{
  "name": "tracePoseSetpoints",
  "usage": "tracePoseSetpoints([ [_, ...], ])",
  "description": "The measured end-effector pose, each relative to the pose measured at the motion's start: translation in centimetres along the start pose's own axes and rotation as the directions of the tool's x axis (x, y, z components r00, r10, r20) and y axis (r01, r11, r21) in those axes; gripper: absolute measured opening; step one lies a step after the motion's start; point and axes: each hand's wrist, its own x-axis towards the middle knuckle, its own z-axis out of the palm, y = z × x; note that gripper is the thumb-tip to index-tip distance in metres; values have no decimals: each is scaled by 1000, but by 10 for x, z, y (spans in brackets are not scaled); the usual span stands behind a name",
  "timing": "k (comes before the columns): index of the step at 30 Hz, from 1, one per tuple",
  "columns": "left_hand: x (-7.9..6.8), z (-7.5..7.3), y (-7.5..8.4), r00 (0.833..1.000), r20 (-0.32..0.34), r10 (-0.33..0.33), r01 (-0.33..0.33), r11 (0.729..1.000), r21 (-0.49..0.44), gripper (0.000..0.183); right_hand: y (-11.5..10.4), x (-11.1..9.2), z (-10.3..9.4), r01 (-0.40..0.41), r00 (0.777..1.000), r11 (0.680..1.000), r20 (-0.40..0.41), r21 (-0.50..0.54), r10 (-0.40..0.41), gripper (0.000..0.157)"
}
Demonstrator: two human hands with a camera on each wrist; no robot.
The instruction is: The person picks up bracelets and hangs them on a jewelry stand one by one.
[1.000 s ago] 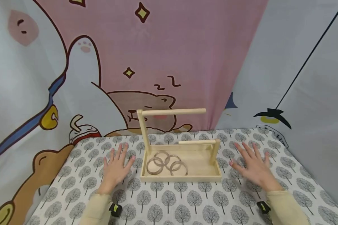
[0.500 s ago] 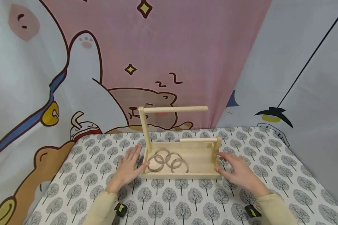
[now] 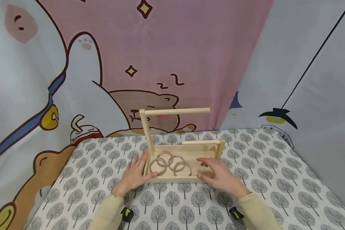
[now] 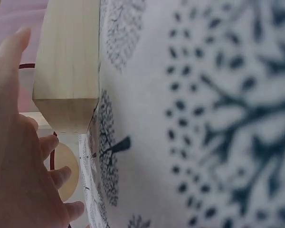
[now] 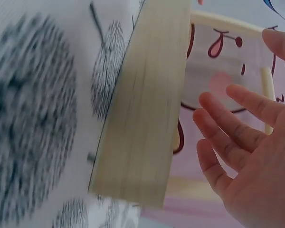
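A shallow wooden tray (image 3: pixel 175 180) stands on the cloth, with several thin translucent rings (image 3: pixel 190 168) overlapping in its left half. From its left end rises a tall post with a long bar (image 3: pixel 176 111); a shorter post at the right end carries a short bar (image 3: pixel 201 142). My left hand (image 3: pixel 132 175) lies beside the tray's left end, thumb reaching over the front left corner. Over the right part of the tray is my right hand (image 3: pixel 219 175), fingers loosely bent and nothing held. The right wrist view shows its fingers spread above the tray wall (image 5: pixel 142 104).
A cloth with a grey tree print (image 3: pixel 172 203) covers the table. Behind it hangs a pink and white curtain (image 3: pixel 207 64) with cartoon animals. Each wrist wears a black camera band, such as the left band (image 3: pixel 127 213).
Both hands have moved inward from either side of the tray. The left has come to its left end; the right has passed its right end and is over the inside. The rings stay put.
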Motion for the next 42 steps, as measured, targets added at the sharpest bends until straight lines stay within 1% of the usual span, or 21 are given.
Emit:
tracePoseSetpoints([
  [4, -1, 2, -2, 1000, 19, 6, -6, 1000, -17, 106, -6, 9, 13, 2, 1000, 999, 11, 37, -2, 58],
  [8, 0, 4, -4, 999, 42, 14, -13, 999, -30, 106, -10, 15, 25, -9, 1000, 998, 12, 57, 8, 61],
  [12, 2, 7, -6, 998, 55, 30, -25, 997, -78, 106, -14, 21, 35, -28, 1000, 997, 0, 74, 29, 62],
  [15, 3, 9, -7, 998, 61, 33, -26, 992, -123, 107, -15, 25, 41, -38, 999, 993, -7, 108, 39, 62],
  [19, 4, 10, -9, 997, 65, 30, -20, 989, -149, 107, -16, 30, 48, -48, 999, 989, -15, 137, 51, 62],
  [26, 6, 11, -10, 996, 88, 13, 3, 985, -174, 108, -15, 40, 57, -107, 993, 989, -44, 105, 112, 59],
  [29, 7, 12, -10, 994, 106, 5, 14, 984, -179, 108, -14, 43, 61, -140, 988, 984, -42, 111, 145, 59],
  [33, 7, 12, -10, 994, 113, 3, 18, 983, -183, 107, -14, 46, 66, -181, 983, 977, -20, 115, 184, 58],
  [39, 7, 12, -10, 994, 108, 1, 20, 981, -194, 107, -16, 51, 70, -192, 981, 977, 5, 90, 192, 60],
  [42, 7, 11, -11, 994, 108, -3, 24, 980, -195, 108, -17, 54, 71, -184, 983, 980, 16, 69, 184, 61],
])
